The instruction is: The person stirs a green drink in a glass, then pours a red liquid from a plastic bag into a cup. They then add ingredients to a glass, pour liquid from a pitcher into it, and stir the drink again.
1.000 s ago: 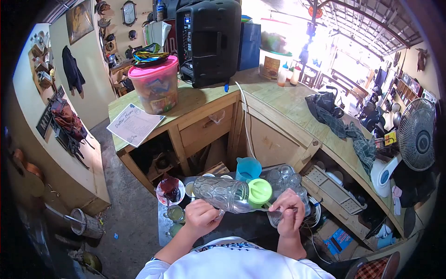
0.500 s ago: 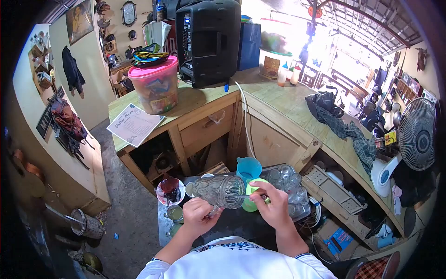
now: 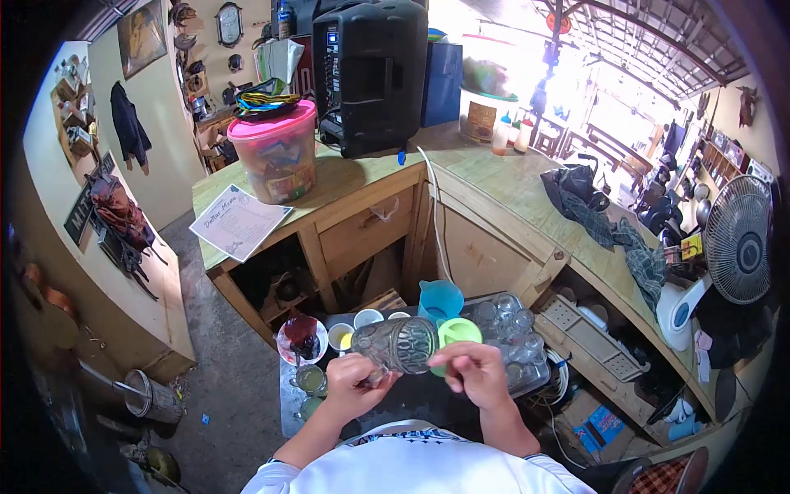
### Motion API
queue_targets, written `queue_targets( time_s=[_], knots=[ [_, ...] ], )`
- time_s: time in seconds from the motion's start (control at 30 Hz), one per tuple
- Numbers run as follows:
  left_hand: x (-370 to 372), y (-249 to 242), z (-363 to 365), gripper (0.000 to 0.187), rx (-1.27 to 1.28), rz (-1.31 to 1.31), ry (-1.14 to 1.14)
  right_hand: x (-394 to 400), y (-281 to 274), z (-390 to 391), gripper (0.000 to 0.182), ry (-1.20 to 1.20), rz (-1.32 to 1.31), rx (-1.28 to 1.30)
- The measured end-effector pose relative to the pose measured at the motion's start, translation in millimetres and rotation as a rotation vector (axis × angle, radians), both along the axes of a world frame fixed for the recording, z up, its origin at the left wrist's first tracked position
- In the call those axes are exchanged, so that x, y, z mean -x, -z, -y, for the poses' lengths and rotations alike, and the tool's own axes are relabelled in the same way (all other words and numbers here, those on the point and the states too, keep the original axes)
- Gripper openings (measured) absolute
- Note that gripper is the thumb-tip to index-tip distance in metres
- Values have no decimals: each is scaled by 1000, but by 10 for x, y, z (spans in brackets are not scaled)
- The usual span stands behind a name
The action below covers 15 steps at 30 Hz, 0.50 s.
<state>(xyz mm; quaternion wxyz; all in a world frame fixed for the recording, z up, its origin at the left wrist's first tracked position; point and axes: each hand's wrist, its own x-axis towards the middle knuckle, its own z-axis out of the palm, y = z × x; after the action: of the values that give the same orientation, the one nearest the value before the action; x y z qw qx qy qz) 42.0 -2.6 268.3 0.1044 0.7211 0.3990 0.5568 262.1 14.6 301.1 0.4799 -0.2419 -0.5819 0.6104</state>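
Glass mug [image 3: 401,343] sits gripped in our left hand [image 3: 352,384], tipped sideways, long axis left-right, mouth toward right hand [image 3: 471,372]. Right fingers pinched, probably on a spoon, touching the mouth. Green cup [image 3: 457,332] just behind.

Both forearms bare, entering from the lower edge of the head view, short white sleeves at the shoulders. Left arm runs up and to the right from the left sleeve; elbow bent, wrist raised. Left hand [image 3: 352,380] closed in a grip, fingers curled, knuckles toward the camera. Right arm rises from the right sleeve, forearm angled up and left. Right hand [image 3: 471,372] back-up, fingers [image 3: 444,359] bent and drawn together, pointing left toward the left hand. The two hands sit near each other at chest level, at about the same height, with a narrow gap between them, not touching.
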Motion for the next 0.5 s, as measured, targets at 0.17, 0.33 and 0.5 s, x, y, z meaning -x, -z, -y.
queue_targets(
  time_s=[0.17,0.33,0.5],
  knots=[
    [11,5,18,38,23,-17,42,-116,-102,39,31,271,-20,-502],
    [-25,-5,21,41,113,10,51,14,-294,6,11,376,568,-746],
    [8,-71,74,46,255,96,121,-66,-489,-14,14,499,676,-902]
  ],
)
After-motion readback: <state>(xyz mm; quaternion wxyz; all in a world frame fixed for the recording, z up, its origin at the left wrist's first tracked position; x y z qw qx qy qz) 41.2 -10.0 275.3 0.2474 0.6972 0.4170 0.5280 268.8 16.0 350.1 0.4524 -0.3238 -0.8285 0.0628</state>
